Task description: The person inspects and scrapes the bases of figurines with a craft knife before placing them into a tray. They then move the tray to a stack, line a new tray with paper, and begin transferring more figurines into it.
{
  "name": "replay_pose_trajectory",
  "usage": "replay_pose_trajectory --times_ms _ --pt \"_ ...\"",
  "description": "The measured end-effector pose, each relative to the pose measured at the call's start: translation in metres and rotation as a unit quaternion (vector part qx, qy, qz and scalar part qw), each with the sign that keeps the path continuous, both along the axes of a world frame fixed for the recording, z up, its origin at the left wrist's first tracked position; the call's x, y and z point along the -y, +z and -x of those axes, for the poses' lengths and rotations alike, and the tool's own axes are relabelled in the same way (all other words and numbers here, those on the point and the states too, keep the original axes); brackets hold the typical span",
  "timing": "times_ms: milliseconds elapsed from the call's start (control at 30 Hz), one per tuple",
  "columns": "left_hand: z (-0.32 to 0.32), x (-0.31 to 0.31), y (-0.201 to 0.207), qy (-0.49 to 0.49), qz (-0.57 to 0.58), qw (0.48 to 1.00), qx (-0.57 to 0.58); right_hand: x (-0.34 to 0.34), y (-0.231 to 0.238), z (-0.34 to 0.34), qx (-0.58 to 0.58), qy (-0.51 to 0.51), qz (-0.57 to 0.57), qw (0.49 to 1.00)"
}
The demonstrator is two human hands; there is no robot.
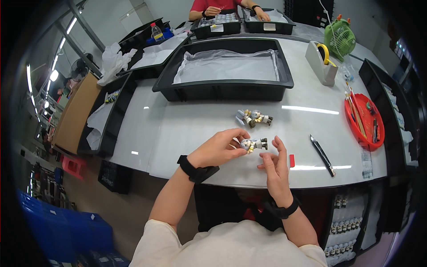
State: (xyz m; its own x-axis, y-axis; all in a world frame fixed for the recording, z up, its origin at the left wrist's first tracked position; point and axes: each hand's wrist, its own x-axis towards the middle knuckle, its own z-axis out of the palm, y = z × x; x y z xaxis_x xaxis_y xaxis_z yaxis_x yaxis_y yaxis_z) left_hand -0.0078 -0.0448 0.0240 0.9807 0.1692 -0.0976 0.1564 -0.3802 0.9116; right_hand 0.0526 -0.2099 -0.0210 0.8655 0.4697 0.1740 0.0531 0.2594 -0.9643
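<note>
A small figurine [253,144] with pale hair and dark boots lies sideways in the grip of my left hand [223,146], its head between thumb and fingers. My right hand [276,168] is just right of and below its boots, fingers apart and holding nothing. Two more figurines [255,118] lie close together on the white table, a little beyond my hands. Right of my right hand is a small red piece [292,160]. Farther right a dark craft knife or pen-like tool [322,154] lies at a slant.
A black tray [222,92] lined with white sheeting stands beyond the figurines. At right are a red basket [364,122] with brushes, a tape dispenser [321,64] and a green fan [340,38]. A co-worker's hands [262,16] work over trays at the far side.
</note>
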Motion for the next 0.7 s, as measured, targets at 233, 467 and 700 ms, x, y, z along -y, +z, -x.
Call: replay_pose_trajectory --times_ms 233,467,700 --pt "0.028 0.003 -0.025 0.126 0.358 0.913 0.149 -0.014 -0.014 -0.005 -0.016 0.192 0.036 0.981" --pt "0.028 0.013 -0.057 0.178 0.474 0.845 0.172 -0.014 -0.014 -0.001 0.015 0.196 0.076 0.978" --pt "0.03 0.018 -0.064 0.199 0.468 0.842 0.178 -0.012 -0.015 -0.005 0.002 0.212 0.078 0.974"
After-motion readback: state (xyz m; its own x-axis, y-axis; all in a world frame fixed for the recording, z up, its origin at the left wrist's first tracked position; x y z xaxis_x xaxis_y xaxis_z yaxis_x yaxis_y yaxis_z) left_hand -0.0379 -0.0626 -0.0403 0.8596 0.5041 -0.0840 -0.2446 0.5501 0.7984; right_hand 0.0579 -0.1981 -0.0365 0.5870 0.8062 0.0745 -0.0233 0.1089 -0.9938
